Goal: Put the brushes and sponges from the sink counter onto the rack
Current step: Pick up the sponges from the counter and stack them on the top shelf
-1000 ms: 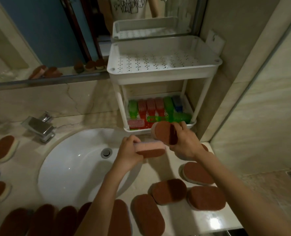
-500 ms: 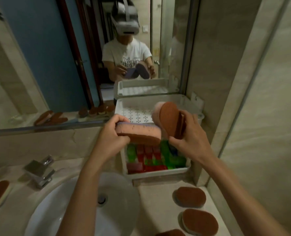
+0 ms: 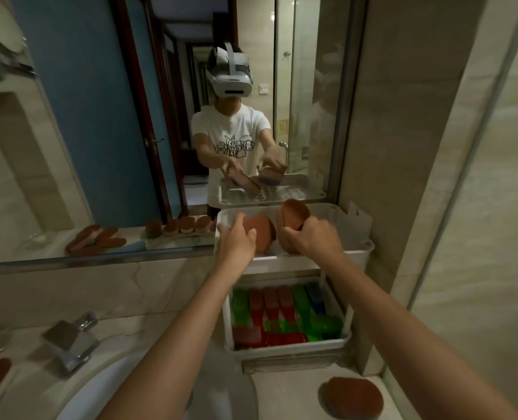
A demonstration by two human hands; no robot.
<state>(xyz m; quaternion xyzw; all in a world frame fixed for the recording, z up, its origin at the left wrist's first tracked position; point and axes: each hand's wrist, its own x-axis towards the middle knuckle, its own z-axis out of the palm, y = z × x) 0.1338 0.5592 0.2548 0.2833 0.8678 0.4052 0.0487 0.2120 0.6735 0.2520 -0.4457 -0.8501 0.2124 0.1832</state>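
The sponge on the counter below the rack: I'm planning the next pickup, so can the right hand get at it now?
Probably not yet: the right hand is up at the rack's top tray, gripping another sponge. Nothing covers the counter sponge.

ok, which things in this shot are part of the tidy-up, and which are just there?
Job:
- sponge in left hand
- sponge in right hand
- left hand, right hand
- rack, top tray
- brushes in lower tray
- sponge on counter

Just there:
- tap
- sink
- mirror
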